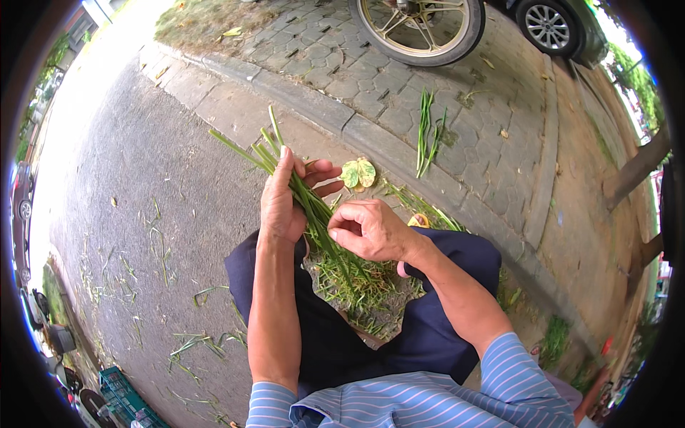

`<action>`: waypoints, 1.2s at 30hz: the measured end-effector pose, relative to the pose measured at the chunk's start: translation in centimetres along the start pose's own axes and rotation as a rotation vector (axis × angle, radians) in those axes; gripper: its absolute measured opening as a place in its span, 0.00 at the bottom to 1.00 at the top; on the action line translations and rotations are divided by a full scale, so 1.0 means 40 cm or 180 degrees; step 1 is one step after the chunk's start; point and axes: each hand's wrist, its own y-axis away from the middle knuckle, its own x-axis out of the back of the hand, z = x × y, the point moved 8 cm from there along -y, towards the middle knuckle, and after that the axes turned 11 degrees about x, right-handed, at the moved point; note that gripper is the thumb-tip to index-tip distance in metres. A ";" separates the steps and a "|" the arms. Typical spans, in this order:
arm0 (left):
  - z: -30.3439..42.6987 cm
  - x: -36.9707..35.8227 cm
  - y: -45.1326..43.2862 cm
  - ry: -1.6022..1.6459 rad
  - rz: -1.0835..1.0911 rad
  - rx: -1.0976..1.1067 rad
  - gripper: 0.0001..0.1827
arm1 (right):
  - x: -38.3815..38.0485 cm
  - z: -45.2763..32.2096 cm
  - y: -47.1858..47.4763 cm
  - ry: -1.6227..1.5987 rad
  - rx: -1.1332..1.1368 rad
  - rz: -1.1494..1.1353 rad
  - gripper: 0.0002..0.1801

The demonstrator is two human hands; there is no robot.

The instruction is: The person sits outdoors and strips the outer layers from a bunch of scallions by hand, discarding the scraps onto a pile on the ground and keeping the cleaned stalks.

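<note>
My left hand (pixel 283 198) holds a bunch of long green chives (pixel 316 211) slantwise, with the pale stalk ends sticking out past my thumb at the upper left. Its other fingers are loosely spread behind the stalks. The thumb and forefinger of my right hand (pixel 374 230) are pinched together at the bunch's right edge, at the leaves; exactly what lies between the fingertips is hidden. Below the bunch, between my knees, lies a heap of green and yellowed trimmings (pixel 353 283). A smaller bundle of chives (pixel 424 134) rests on the paving beyond my hands.
A yellow-green leaf (pixel 358 174) lies by the concrete kerb (pixel 342 120). Loose scraps (pixel 200 345) are strewn over the asphalt (pixel 160 224) at left. A spoked wheel (pixel 423 27) and a parked car (pixel 556 27) stand ahead. At lower left is a green plastic crate (pixel 126 398).
</note>
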 end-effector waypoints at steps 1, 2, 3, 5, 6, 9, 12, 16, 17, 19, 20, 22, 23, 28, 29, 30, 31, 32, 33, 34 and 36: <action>0.001 0.004 -0.001 0.0011 0.0006 0.0019 0.20 | 0.000 -0.005 0.001 -0.0030 0.0003 -0.0120 0.05; 0.002 0.008 -0.003 0.0023 0.0011 0.0038 0.20 | 0.001 0.000 0.010 -0.0333 -0.0321 -0.0251 0.06; 0.004 0.015 -0.003 0.0050 0.0045 0.0037 0.20 | -0.005 0.000 0.016 -0.0400 -0.0342 -0.0426 0.06; 0.007 0.029 -0.003 0.0107 0.0113 0.0035 0.19 | -0.016 0.000 0.031 -0.0532 -0.0386 -0.0776 0.06; 0.009 0.033 -0.001 0.0103 0.0153 0.0028 0.19 | -0.028 0.003 0.043 -0.0690 -0.0403 -0.0942 0.06; 0.014 0.042 0.002 0.0093 0.0234 0.0000 0.20 | -0.072 0.010 0.086 -0.0891 -0.0600 -0.1500 0.06; 0.014 0.051 -0.002 0.0003 0.0311 -0.0044 0.19 | -0.095 0.006 0.107 -0.1011 -0.0570 -0.1686 0.07; 0.019 0.059 0.002 -0.0313 0.0692 -0.0145 0.19 | -0.101 0.005 0.128 -0.1218 -0.0644 -0.1898 0.07; 0.021 0.063 0.004 -0.0386 0.0808 -0.0180 0.19 | -0.101 0.003 0.133 -0.1282 -0.0661 -0.1959 0.07; 0.019 0.063 0.005 -0.0552 0.0844 -0.0166 0.19 | -0.113 0.005 0.156 -0.1616 -0.0826 -0.2137 0.07; 0.018 0.063 0.004 -0.0635 0.0862 -0.0160 0.19 | -0.120 0.005 0.166 -0.1778 -0.0871 -0.2211 0.06; 0.015 0.067 0.001 -0.0832 0.0905 -0.0167 0.19 | -0.140 0.002 0.187 -0.1946 -0.0971 -0.2413 0.05; 0.015 0.068 0.000 -0.0930 0.0925 -0.0170 0.19 | -0.157 -0.001 0.197 -0.1763 -0.0733 -0.2544 0.09; 0.036 0.082 0.008 -0.0755 0.1145 -0.0317 0.19 | -0.244 0.008 0.281 -0.0896 -0.0687 -0.3551 0.10; 0.039 0.084 0.008 -0.0716 0.1162 -0.0333 0.19 | -0.258 0.014 0.300 -0.0628 -0.0676 -0.3814 0.10; 0.039 0.084 0.008 -0.0640 0.1166 -0.0335 0.19 | -0.267 0.023 0.318 -0.0442 -0.0863 -0.4004 0.11; 0.042 0.090 0.008 -0.0604 0.1239 -0.0385 0.19 | -0.277 0.028 0.336 -0.0209 -0.0883 -0.4080 0.11; 0.045 0.097 0.008 -0.0569 0.1314 -0.0435 0.19 | -0.294 0.036 0.360 0.0024 -0.0901 -0.4153 0.11; 0.049 0.106 0.010 -0.0535 0.1391 -0.0491 0.20 | -0.314 0.045 0.384 0.0261 -0.0912 -0.4224 0.12; 0.048 0.103 0.006 -0.0445 0.1292 -0.0493 0.19 | -0.341 0.066 0.429 0.0475 -0.1032 -0.4563 0.12; 0.050 0.096 0.009 -0.0477 0.1279 -0.0444 0.19 | -0.378 0.087 0.489 0.0536 -0.1003 -0.4816 0.12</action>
